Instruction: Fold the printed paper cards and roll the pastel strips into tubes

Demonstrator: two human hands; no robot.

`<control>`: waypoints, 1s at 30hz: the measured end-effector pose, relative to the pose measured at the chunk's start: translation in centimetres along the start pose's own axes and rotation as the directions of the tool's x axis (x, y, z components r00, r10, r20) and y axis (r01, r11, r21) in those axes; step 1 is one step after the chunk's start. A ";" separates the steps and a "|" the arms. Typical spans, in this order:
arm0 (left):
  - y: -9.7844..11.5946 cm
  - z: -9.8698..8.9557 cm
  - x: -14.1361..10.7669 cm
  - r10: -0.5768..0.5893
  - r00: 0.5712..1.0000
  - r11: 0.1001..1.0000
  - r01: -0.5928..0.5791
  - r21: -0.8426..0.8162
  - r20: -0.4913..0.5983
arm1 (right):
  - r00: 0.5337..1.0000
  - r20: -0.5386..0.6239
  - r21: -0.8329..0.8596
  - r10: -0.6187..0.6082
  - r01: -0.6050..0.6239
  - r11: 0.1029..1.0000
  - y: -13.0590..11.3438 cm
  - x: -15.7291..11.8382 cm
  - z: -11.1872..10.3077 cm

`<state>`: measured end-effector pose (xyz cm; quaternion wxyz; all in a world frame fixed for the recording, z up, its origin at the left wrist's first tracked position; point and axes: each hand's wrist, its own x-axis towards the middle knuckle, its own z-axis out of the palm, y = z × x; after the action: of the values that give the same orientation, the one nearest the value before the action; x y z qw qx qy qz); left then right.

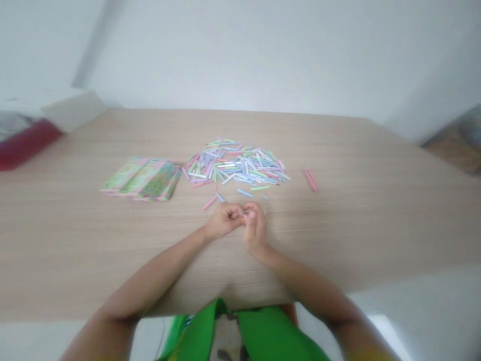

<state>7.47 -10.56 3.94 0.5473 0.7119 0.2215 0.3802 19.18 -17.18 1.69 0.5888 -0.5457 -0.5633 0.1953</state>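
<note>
Close together over the wooden table, my left hand and my right hand both have curled, pinching fingers. A small pale bluish stick shows between their fingertips; most of it is hidden, so its exact kind is unclear. Just beyond my hands lie a pink stick, a grey-blue stick, a blue stick and a green stick. Behind them spreads a loose pile of thin pastel sticks in pink, blue, green, white and lilac.
Flat green-and-pink printed packs lie overlapping left of the pile. Two pink sticks rest side by side to its right. A red object and an open cardboard flap are at the far left. A white wall stands behind the table.
</note>
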 end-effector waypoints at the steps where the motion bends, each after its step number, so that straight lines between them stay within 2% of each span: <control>1: -0.2 -0.1 0.1 0.007 1.000 0.999 -0.007 0.053 0.003 | 1.000 -0.017 -0.028 -0.008 0.008 1.000 0.1 0.1 0.1; 4: -0.8 0.4 -0.1 0.062 0.997 0.987 -0.053 0.149 -0.056 | 0.996 -0.087 -0.067 -0.023 0.017 0.998 0.3 0.4 0.7; 7: -1.3 1.5 -0.6 0.241 0.964 0.931 -0.196 0.308 -0.113 | 0.990 -0.131 -0.034 -0.049 0.045 0.998 0.8 0.4 1.2; 10: -1.9 2.4 -1.2 0.457 0.888 0.753 -0.353 0.556 -0.054 | 0.985 -0.156 -0.004 -0.068 0.068 0.998 1.1 0.7 1.0; 12: -2.2 2.9 -1.8 0.528 0.850 0.613 -0.381 0.692 0.000 | 0.979 -0.194 -0.025 -0.056 0.053 0.998 1.0 1.0 0.5; 13: -2.3 3.1 -2.0 0.534 0.846 0.560 -0.367 0.743 0.015 | 0.974 -0.223 -0.039 -0.048 0.041 0.998 0.9 1.2 0.2; 15: -2.3 3.0 -2.2 0.496 0.869 0.510 -0.289 0.811 -0.002 | 0.953 -0.301 -0.052 -0.036 0.021 0.998 0.6 1.7 -0.3; 17: -2.2 2.2 -1.8 0.425 0.900 0.526 -0.158 0.836 -0.098 | 0.931 -0.364 -0.050 -0.031 0.014 0.999 0.3 2.2 -0.7; 18: -2.1 1.4 -1.4 0.396 0.902 0.547 -0.080 0.833 -0.173 | 0.924 -0.381 -0.049 -0.033 0.016 0.999 0.1 2.4 -0.9; 20: -2.0 -0.6 -0.4 0.350 0.868 0.598 0.081 0.797 -0.351 | 0.924 -0.381 -0.050 -0.043 0.026 0.998 -0.1 2.6 -1.0; 22: -2.0 -2.7 0.4 0.300 0.801 0.655 0.222 0.723 -0.518 | 0.925 -0.375 -0.052 -0.059 0.043 0.998 -0.2 2.6 -1.1; 24: -2.4 -4.6 0.8 0.236 0.747 0.680 0.330 0.655 -0.622 | 0.920 -0.384 -0.056 -0.077 0.060 0.997 -0.2 2.4 -1.1; 25: -2.7 -5.3 0.9 0.179 0.737 0.688 0.379 0.619 -0.651 | 0.916 -0.392 -0.057 -0.085 0.068 0.996 0.0 2.4 -1.0; 27: -3.5 -6.5 1.0 0.056 0.757 0.695 0.439 0.570 -0.650 | 0.898 -0.427 -0.078 -0.111 0.085 0.993 0.5 2.4 -0.6; 30: -3.9 -7.4 1.3 0.018 0.762 0.707 0.448 0.547 -0.647 | 0.884 -0.443 -0.111 -0.149 0.112 0.988 1.4 2.7 0.0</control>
<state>2.90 -3.87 1.43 0.1922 0.6650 0.5938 0.4102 20.51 -14.50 1.73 0.6921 -0.5606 -0.4547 0.0004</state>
